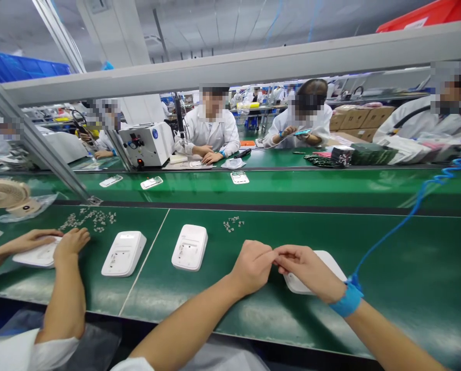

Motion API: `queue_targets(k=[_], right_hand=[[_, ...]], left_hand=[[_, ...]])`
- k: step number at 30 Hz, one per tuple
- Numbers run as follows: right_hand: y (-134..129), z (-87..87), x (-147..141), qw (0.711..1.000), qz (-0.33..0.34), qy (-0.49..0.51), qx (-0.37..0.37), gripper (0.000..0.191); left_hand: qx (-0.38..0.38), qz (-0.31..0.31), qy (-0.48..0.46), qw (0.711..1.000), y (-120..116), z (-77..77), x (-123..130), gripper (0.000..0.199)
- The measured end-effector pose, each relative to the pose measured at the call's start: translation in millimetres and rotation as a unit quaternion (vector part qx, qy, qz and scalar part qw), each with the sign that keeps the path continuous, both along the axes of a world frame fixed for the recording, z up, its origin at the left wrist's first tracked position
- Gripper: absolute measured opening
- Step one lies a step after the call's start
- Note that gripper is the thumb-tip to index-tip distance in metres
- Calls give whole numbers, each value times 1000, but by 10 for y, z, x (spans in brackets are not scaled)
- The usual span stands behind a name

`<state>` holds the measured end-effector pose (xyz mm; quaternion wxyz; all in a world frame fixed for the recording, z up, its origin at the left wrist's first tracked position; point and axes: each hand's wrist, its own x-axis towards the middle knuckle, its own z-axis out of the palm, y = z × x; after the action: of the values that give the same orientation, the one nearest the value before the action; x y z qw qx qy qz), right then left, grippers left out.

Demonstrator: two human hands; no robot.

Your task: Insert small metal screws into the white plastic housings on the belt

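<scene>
My left hand (pixel 253 265) is closed, its fingertips meeting those of my right hand (pixel 310 270) above the green table (pixel 230 309). Whatever the two pinch between them is too small or too hidden to name. A blue wrist strap (pixel 348 300) circles my right wrist. Partly covered by that hand, a white plastic housing (pixel 331 264) lies on the table. To the left of my hands rests another white housing (pixel 197 234), with a recessed compartment facing up. A small scatter of tiny metal parts (pixel 233 223) lies beyond my left hand.
At left, a co-worker's hands (pixel 71 245) work on a white housing (pixel 37 256); another housing (pixel 132 242) lies beside them. Many small parts (pixel 95 219) are spread nearby. A coiled blue cord (pixel 416 201) runs up from my wrist strap. Circuit boards on white covers (pixel 240 178) lie on the green belt (pixel 292 185).
</scene>
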<state>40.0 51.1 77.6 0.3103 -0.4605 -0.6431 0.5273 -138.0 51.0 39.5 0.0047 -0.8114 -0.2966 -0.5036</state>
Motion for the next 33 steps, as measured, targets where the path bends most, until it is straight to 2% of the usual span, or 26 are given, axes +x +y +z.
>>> queue_targets(k=[2, 4, 7, 10, 14, 18, 21, 25, 28, 33], right_hand=[[-3, -44, 44, 993, -29, -66, 97, 31], [0, -70, 102, 971, -58, -125, 197, 28], [19, -85, 232, 944, -72, -175, 271, 31], [62, -121, 418, 929, -75, -203, 302, 34], [148, -232, 704, 900, -95, -242, 350, 29], [149, -252, 873, 866, -53, -274, 416, 27], [100, -174, 893, 839, -18, -333, 431, 27], [126, -124, 871, 795, 35, -408, 448, 23], [163, -119, 851, 769, 68, -435, 464, 22], [229, -106, 818, 748, 124, -434, 486, 20]], left_hand=[[-20, 23, -13, 999, 10, -29, 2, 21], [-70, 47, -27, 996, 45, -57, -6, 19], [-167, 78, -40, 982, 126, -106, -32, 15], [-229, 87, -16, 969, 183, -170, -58, 15], [-255, 67, 58, 963, 197, -238, -64, 25], [-265, 70, 124, 954, 254, -189, 38, 29], [-289, 86, 110, 947, 361, -103, 237, 29], [-303, 35, 97, 947, 472, -74, 480, 23], [-279, 9, 136, 951, 456, -97, 502, 17], [-277, -13, 137, 951, 423, -115, 443, 17]])
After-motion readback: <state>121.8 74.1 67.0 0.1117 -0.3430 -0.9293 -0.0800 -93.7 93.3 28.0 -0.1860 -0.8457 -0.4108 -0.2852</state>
